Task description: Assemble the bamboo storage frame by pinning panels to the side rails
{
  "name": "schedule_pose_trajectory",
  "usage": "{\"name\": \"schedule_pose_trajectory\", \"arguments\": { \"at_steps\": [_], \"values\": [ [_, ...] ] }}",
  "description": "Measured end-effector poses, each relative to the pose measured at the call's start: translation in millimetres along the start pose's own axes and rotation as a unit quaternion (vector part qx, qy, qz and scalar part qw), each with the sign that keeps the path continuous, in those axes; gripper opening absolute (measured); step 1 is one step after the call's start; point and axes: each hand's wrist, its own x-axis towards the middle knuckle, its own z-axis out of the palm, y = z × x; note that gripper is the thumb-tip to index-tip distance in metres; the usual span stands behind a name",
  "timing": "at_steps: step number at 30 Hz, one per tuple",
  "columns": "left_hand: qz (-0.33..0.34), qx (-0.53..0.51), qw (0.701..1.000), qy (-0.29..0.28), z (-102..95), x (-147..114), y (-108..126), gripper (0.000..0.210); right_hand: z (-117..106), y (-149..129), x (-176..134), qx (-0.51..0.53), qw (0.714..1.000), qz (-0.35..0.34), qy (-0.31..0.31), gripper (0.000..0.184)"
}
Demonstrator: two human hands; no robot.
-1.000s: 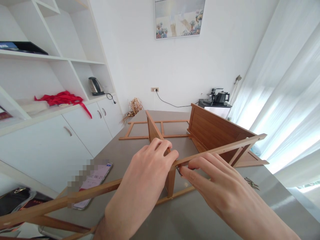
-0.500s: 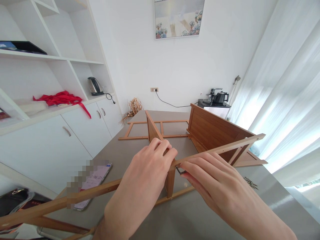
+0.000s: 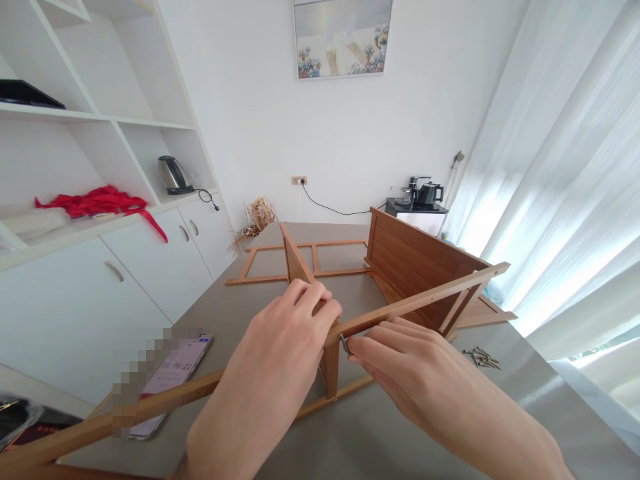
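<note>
Gripping the corner where a narrow brown wooden panel (image 3: 296, 260) meets a long, light-brown wooden rail (image 3: 410, 307), my left hand (image 3: 277, 350) is curled over both, above the glossy grey tabletop (image 3: 360, 443). From my remote view, my right hand (image 3: 420, 367) pinches a thin, bent metal key (image 3: 344, 345) (its far end is hidden from me) at that corner, and a loose pile of slim metal screws (image 3: 484, 359) lies farther right
</note>
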Motion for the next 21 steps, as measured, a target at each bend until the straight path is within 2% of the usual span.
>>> {"name": "schedule_pose_trajectory", "arguments": {
  "at_steps": [6,11,16,21],
  "values": [
    [0.003,0.01,1.0,0.005,0.2,0.0,0.2,0.042,-3.5,5.1,-4.0,-0.012,1.0,0.01,0.017,0.017],
    [-0.003,0.012,1.0,0.002,-1.4,0.3,2.1,0.045,-4.3,8.7,-6.0,-0.001,0.999,0.018,0.031,0.023],
    [-0.009,-0.008,1.0,-0.008,-5.0,-0.9,3.5,0.04,-5.7,6.3,-3.6,0.014,0.999,-0.007,0.033,0.019],
    [-0.011,-0.019,1.0,0.02,-2.6,-4.5,3.6,0.038,-5.1,4.7,-2.3,0.027,0.998,-0.034,0.036,0.016]
  ]
}}
